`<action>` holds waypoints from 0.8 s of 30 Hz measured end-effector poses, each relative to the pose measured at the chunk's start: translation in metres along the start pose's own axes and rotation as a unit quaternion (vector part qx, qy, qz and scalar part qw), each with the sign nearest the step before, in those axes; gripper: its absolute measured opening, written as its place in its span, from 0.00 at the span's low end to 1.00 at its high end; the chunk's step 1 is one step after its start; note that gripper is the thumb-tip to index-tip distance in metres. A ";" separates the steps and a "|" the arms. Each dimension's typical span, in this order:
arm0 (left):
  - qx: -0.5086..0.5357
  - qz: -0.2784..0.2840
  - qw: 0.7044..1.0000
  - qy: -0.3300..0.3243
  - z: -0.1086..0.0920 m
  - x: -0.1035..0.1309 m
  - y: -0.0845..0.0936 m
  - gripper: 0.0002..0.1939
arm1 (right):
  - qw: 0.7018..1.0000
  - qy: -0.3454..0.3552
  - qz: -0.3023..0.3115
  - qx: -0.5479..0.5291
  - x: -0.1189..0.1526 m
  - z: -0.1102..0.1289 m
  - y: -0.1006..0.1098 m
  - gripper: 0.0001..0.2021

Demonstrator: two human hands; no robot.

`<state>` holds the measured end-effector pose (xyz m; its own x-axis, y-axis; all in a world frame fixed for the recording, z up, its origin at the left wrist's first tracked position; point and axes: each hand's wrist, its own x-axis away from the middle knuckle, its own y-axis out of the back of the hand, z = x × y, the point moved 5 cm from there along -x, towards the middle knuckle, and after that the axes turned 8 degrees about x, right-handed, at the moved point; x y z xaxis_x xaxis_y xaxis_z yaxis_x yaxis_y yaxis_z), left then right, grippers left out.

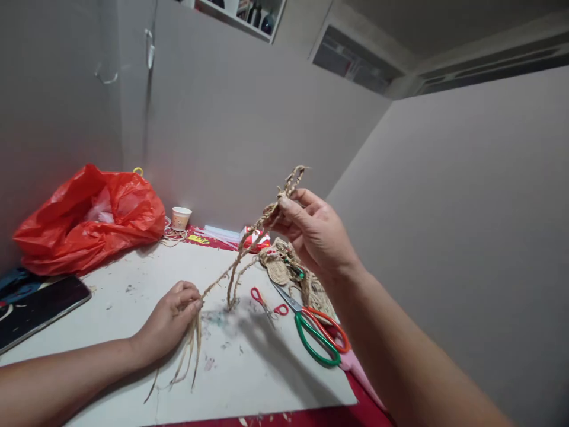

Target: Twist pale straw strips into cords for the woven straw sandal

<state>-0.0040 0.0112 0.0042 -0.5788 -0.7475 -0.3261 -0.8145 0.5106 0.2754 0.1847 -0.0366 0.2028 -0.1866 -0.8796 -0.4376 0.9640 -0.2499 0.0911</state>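
Observation:
Raised above the board, my right hand (311, 228) pinches the knotted, looped end of a tan braided straw cord (249, 237) between thumb and fingers. The cord slants down to the left, and a doubled length of it hangs below the right hand. Low over the board, my left hand (171, 323) is closed on the cord's other end. Loose flat straw strands (192, 350) trail from beneath its fingers onto the board. Under my right hand lie small red-handled scissors (269, 305) and larger scissors with green and orange handles (317, 332).
A white board (249, 379) covers most of the red tabletop. A red plastic bag (89, 225), a phone (42, 308) and a paper cup (181, 218) stand along the left and back. Coiled straw pieces (284, 267) lie at right. Grey partitions (249, 118) enclose the table.

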 end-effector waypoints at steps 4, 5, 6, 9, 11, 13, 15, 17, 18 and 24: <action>0.024 -0.033 0.998 -0.043 -0.015 0.005 0.006 0.12 | 0.998 0.034 0.035 0.028 0.029 0.046 -0.021 0.13; 0.029 -0.027 0.998 -0.050 -0.021 0.007 0.007 0.12 | 0.997 0.037 0.047 0.038 0.035 0.052 -0.027 0.11; 0.033 -0.016 0.998 -0.059 -0.029 0.010 0.007 0.13 | 0.997 0.033 0.061 0.041 0.041 0.055 -0.034 0.09; 0.046 0.061 0.993 -0.088 -0.055 0.021 -0.001 0.14 | 0.996 -0.008 0.093 -0.011 0.053 0.057 -0.058 0.08; 0.069 0.127 0.985 -0.091 -0.073 0.029 -0.013 0.14 | 0.992 -0.026 0.103 -0.061 0.057 0.061 -0.071 0.08; 0.092 0.179 0.976 -0.084 -0.089 0.034 -0.024 0.13 | 0.988 -0.025 0.120 -0.095 0.059 0.073 -0.080 0.06; 0.084 0.180 0.974 -0.111 -0.107 0.032 -0.030 0.13 | 0.984 -0.008 0.142 -0.105 0.062 0.094 -0.084 0.05; 0.035 0.121 0.974 -0.190 -0.128 0.024 -0.024 0.11 | 0.982 0.023 0.160 -0.097 0.068 0.121 -0.083 0.09; 0.003 0.075 0.968 -0.238 -0.138 0.018 -0.018 0.10 | 0.981 0.042 0.165 -0.090 0.073 0.135 -0.082 0.11; -0.067 -0.093 0.938 -0.327 -0.195 -0.012 0.009 0.06 | 0.967 0.181 0.170 -0.062 0.097 0.207 -0.074 0.15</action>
<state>0.0032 -0.0578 0.1872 -0.3637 -0.3751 -0.8527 -0.9167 0.3067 0.2560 0.0559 -0.1867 0.3389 0.2014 -0.6976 -0.6876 0.9776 0.0989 0.1861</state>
